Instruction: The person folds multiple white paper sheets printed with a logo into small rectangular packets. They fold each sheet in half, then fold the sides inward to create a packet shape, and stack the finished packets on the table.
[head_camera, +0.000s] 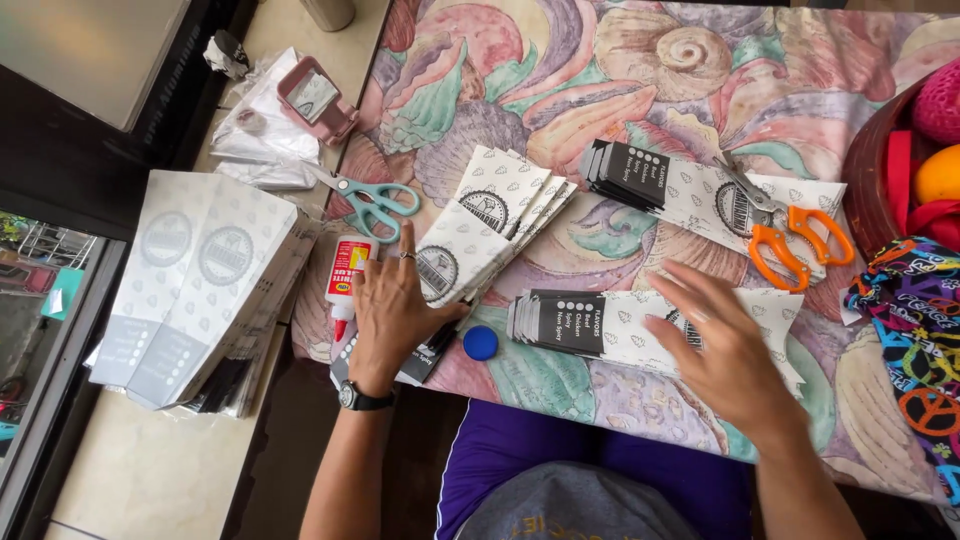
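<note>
On patterned tablecloth (560, 90), white-and-black paper bags (470, 235), left hand (390, 310) pressing them

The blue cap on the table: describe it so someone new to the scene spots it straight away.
Start at the shell-patterned tablecloth and go to its near edge, between the person's two hands. The blue cap lies there, just right of the left hand and left of the nearest stack of printed paper bags. It is the only small, round, solid blue thing among flat black-and-white paper.
</note>
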